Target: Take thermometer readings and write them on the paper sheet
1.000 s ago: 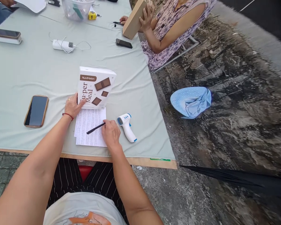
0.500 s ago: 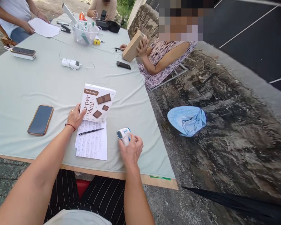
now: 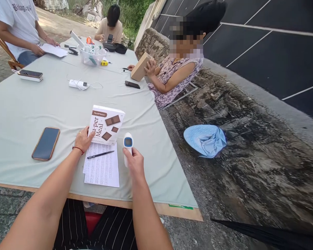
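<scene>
My left hand grips the lower left edge of a white box with brown squares and the words "NutriMotion" and "Meal" on its front. The box stands upright, leaning slightly, at the top of some printed sheets. A black pen lies across the sheets, just below the box. To the right, my right hand is wrapped round the handle of a white and blue infrared thermometer. Its small screen faces me, and its head is close to the box's right side. The far-side fingers of my right hand are hidden.
A phone lies left of my left hand. Farther back are a white power bank with a cable and a clear basin of items. A person at right holds a brown box; two others sit at the far end.
My right hand has raised the thermometer and moved it left towards the box, turning its screen to me. My left hand keeps hold of the box. The view has tilted up slightly.
</scene>
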{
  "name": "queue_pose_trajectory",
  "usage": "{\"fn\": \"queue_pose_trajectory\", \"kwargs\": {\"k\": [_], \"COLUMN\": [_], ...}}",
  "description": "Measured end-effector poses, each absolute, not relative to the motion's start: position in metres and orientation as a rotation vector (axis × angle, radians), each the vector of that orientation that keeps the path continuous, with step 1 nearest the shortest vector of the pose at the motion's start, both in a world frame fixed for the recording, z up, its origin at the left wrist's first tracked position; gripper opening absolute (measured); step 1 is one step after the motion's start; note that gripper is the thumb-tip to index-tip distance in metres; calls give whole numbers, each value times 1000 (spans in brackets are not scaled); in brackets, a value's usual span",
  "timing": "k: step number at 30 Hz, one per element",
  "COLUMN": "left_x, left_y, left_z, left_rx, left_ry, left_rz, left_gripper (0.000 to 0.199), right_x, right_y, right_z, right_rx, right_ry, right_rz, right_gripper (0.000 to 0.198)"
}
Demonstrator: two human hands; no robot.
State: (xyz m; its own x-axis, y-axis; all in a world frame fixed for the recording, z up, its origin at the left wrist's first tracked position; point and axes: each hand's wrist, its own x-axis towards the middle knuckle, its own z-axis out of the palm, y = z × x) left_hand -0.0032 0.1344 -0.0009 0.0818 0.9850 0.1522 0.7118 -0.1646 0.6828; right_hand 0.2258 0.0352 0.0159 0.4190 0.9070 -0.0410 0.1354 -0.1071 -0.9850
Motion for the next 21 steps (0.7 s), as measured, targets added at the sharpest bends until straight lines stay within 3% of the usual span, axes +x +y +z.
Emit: {"fn": "queue_pose_trajectory", "kwargs": {"k": [7,21], "left_x": [-7,-8], "left_y": [136,138], "left_z": [-3,-1], "left_rx": [1949,1981], "left_ry": [1681,1702], "left_rz": [821,795], "left_gripper": [57,57], "right_x": [184,166], "right_y": [65,81], "right_z": [52,53], "right_rx": [-1197,-1105], "right_ry": [-874,-838], "right_rz": [1063,1182], "right_gripper": [37,39]}}
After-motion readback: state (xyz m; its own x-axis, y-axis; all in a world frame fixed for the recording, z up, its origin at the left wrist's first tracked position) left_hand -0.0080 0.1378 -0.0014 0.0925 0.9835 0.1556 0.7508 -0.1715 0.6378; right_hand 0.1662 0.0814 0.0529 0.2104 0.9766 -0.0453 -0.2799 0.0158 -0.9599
